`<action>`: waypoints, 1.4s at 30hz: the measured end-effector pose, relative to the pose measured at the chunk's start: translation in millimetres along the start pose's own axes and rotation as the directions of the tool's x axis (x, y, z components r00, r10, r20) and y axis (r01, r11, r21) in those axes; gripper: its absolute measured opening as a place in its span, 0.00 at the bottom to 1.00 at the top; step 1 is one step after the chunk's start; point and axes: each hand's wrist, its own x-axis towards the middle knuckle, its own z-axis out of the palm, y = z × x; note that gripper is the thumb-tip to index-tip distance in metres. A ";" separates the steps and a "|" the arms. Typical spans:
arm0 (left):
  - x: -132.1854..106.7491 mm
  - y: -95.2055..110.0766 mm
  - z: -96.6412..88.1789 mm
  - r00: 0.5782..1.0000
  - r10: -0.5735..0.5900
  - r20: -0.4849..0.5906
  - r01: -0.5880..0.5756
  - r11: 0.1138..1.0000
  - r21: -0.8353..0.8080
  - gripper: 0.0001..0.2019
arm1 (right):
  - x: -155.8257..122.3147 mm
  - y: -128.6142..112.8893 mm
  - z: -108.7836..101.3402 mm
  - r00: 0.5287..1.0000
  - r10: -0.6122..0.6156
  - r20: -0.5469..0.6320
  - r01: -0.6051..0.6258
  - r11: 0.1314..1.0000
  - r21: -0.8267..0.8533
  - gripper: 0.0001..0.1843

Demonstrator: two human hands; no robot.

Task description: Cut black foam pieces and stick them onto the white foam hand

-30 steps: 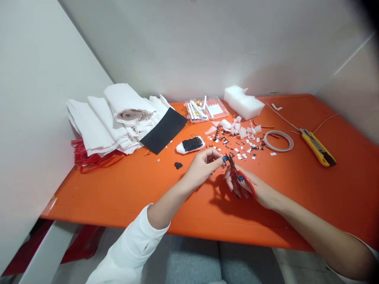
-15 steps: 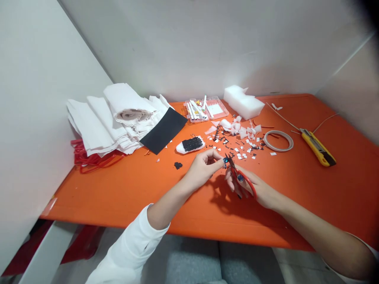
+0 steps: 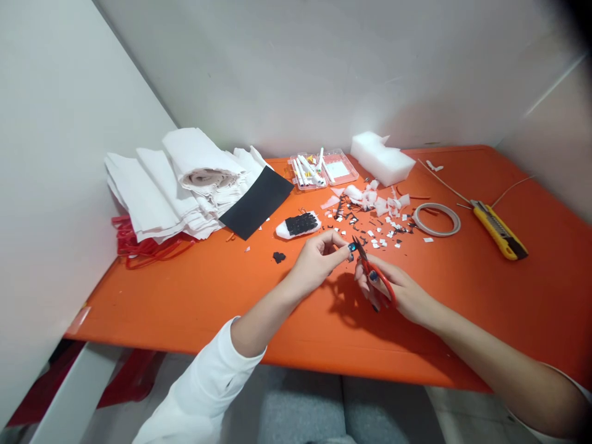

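My right hand (image 3: 383,287) is wrapped round a pair of red-handled scissors (image 3: 380,277), whose blades point up and left. Thumb and finger of my left hand (image 3: 326,256) are pinched together right beside the blade tips; whatever lies in that pinch is too small to make out. Just beyond my left hand rests a white foam piece (image 3: 287,231) covered partly with overlapping black pieces. A few small black cut-outs (image 3: 279,257) lie on the orange table to the left of my hands. Behind the scissors, black and white scraps (image 3: 370,234) are scattered.
White paper sheets (image 3: 152,191) and a black sheet (image 3: 256,202) lie at left. At the back are a clear case of markers (image 3: 309,171) and a white foam block (image 3: 382,159). A tape roll (image 3: 436,220) and a yellow box cutter (image 3: 499,231) lie at right.
The scissors have drawn very slightly away from my left fingertips, and their blades look closer together. My left hand keeps its pinch in nearly the same place.
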 end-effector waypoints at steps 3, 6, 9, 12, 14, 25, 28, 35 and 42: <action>0.6 -1.0 -1.1 1.000 0.012 0.001 -0.012 1.000 0.014 0.10 | 1.2 0.5 0.0 0.999 0.009 -0.035 -0.010 1.000 -0.028 0.17; 1.1 -1.4 -1.5 1.000 0.014 0.007 -0.014 1.000 0.015 0.10 | 2.4 0.9 -0.2 0.998 0.011 -0.060 -0.015 0.998 -0.065 0.15; 1.3 -2.4 -1.7 1.000 0.020 0.007 -0.020 0.999 0.026 0.09 | 3.1 0.9 0.0 0.996 0.026 -0.081 -0.034 0.995 -0.096 0.14; 1.3 -4.2 -2.5 1.000 0.012 -0.001 -0.012 0.999 0.053 0.10 | 3.3 0.6 0.0 0.993 0.057 -0.104 -0.069 0.992 -0.108 0.13; 1.4 -4.9 -2.9 1.000 -0.005 -0.004 0.006 0.998 0.065 0.10 | 3.5 0.4 -1.0 0.988 0.073 -0.136 -0.084 0.993 -0.079 0.13; 1.6 -5.9 -5.0 1.000 -0.018 -0.003 0.018 0.996 0.084 0.12 | 5.0 5.9 -3.7 0.984 0.062 -0.170 -0.051 0.996 0.069 0.15; 1.5 -4.5 -5.7 1.000 -0.012 -0.014 0.013 0.997 0.077 0.13 | 6.1 6.7 -3.5 0.983 0.063 -0.172 -0.050 0.996 0.075 0.15; 4.5 -5.2 -5.7 0.999 -0.014 -0.032 0.016 0.998 0.056 0.12 | 4.2 3.4 -0.5 0.997 0.018 -0.070 -0.012 0.996 0.085 0.18; 7.7 -7.5 -6.7 0.999 -0.007 -0.044 0.009 0.999 0.039 0.14 | 6.4 1.9 2.0 1.000 0.009 -0.021 -0.007 0.995 0.100 0.21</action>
